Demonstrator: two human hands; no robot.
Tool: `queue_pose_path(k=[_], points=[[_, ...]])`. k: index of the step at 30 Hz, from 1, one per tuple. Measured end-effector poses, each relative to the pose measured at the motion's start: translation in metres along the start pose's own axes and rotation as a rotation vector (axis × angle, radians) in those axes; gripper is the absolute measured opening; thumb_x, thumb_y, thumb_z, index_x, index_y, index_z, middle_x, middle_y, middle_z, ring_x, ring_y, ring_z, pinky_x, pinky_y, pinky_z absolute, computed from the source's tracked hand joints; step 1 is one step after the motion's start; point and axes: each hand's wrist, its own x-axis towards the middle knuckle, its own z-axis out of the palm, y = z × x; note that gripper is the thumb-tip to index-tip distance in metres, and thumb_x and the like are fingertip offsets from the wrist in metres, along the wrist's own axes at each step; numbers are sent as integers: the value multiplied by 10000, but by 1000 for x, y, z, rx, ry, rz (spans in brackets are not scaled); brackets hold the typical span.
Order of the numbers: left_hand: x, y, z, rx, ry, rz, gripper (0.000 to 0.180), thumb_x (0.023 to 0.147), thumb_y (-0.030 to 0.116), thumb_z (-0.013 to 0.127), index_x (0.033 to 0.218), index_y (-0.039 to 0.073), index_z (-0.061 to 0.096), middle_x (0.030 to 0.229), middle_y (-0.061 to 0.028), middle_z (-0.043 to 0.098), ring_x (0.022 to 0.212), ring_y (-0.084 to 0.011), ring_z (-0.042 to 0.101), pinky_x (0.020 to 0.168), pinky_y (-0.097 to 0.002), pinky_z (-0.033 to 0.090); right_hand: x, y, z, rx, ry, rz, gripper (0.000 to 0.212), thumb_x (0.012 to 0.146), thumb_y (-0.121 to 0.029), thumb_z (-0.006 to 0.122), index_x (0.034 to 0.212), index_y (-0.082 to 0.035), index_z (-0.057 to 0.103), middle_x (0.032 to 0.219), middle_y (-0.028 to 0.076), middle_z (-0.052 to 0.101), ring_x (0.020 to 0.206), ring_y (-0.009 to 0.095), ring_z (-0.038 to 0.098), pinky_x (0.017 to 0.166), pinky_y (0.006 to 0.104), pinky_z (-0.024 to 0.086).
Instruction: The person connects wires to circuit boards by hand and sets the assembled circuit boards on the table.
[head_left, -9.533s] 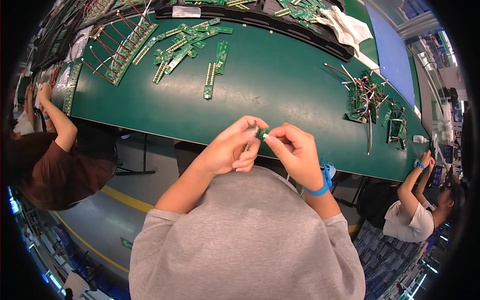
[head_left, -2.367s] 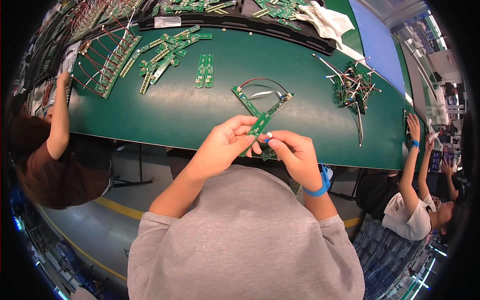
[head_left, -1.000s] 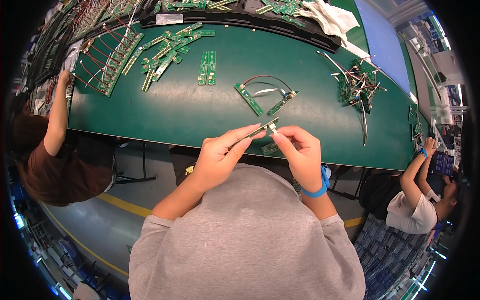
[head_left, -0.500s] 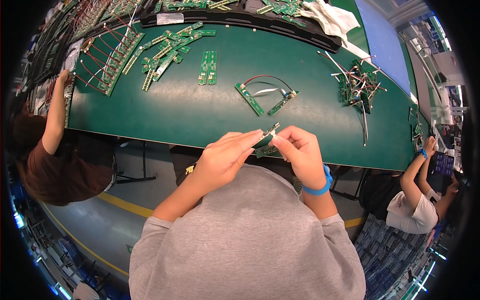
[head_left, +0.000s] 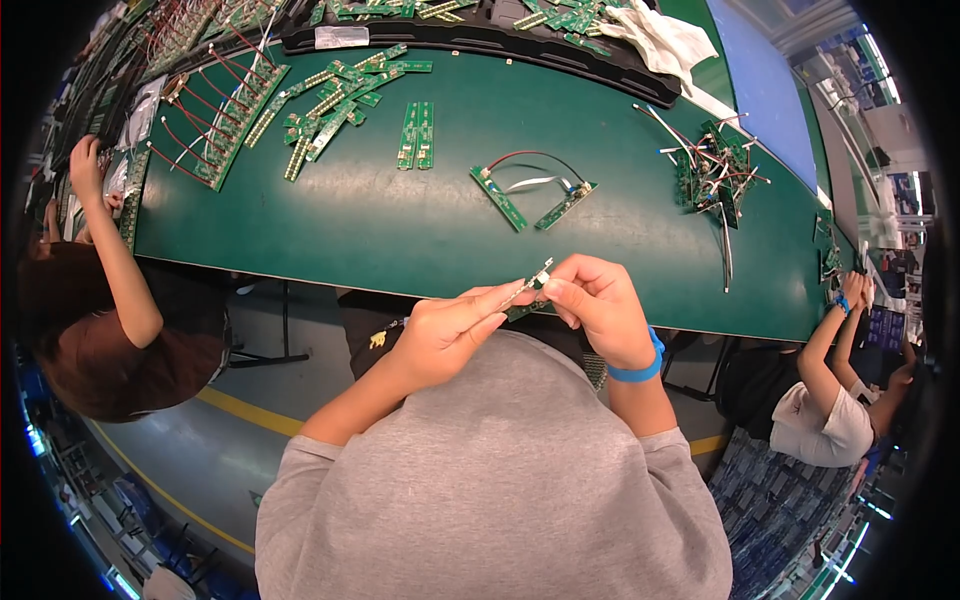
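My left hand (head_left: 445,335) is closed on a narrow circuit board (head_left: 524,288), held edge-on above the front edge of the table. At the board's upper end, the thumb and forefinger of my right hand (head_left: 605,310) pinch a small white piece (head_left: 543,278); whether it is a plug or a ribbon end, I cannot tell. Part of a second green board (head_left: 523,312) shows below, between my hands. Farther out on the table lie two boards joined by a red-black wire and a white ribbon, a left one (head_left: 497,198) and a right one (head_left: 567,205).
Two boards (head_left: 416,135) lie side by side, with a loose pile of boards (head_left: 340,95) behind. A row of wired boards (head_left: 235,130) stands left. To the right is a tangle of wired boards (head_left: 722,170). A black tray (head_left: 480,47) borders the back. Other people work at both sides.
The board in my hands has dropped slightly and turned, and my right fingers stay at its upper end. The person on the left has raised a hand and moved it farther left.
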Motion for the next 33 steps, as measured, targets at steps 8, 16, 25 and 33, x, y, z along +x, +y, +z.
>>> queue_pose_path(k=[8,16,25,33], points=[[10,5,-18,258,-2,-153,349,792,61,568,1140,34,555,927,-94,657,887,-237,604,758,-296,473,4,9,9,-314,97,53,172,857,-137,584,753,-1,573,618,-37,514,546,12,410,461,187,323],[13,3,-8,363,-120,-226,506,734,-8,566,1217,133,517,789,-97,631,728,-195,601,670,-290,492,3,12,21,-460,83,0,160,859,-121,563,800,25,587,578,-25,513,516,17,410,448,210,333],[17,9,-6,-52,13,-377,449,789,-43,510,1222,76,491,703,-29,559,702,-51,511,654,-205,410,-1,5,21,-163,17,86,179,880,-62,468,987,38,570,770,20,574,682,58,486,592,211,404],[9,0,-4,-17,9,-352,404,813,-13,509,1208,54,462,613,-35,421,583,-86,453,578,-241,417,-1,8,13,-25,-29,115,201,889,-28,414,1015,40,556,880,41,577,801,80,515,717,224,431]])
